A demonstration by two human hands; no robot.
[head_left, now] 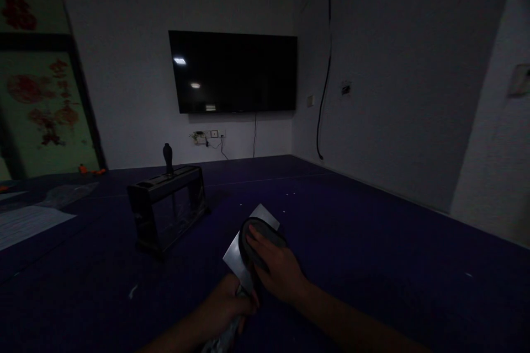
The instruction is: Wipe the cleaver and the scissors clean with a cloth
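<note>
A broad silver steel cleaver (235,256) is held low at centre, above a dark purple surface (372,242). The left hand (226,302) is wrapped tight round its handle. The right hand (278,271) clamps a dark round pad (261,230) against the blade. A black knife block (165,204) stands behind, to the left.

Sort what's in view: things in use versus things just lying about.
In use: cleaver, gripped by the left hand; dark round pad, pressed on its blade by the right hand.
Lying about: knife rack with one knife standing in it, paper sheets, wall television.
</note>
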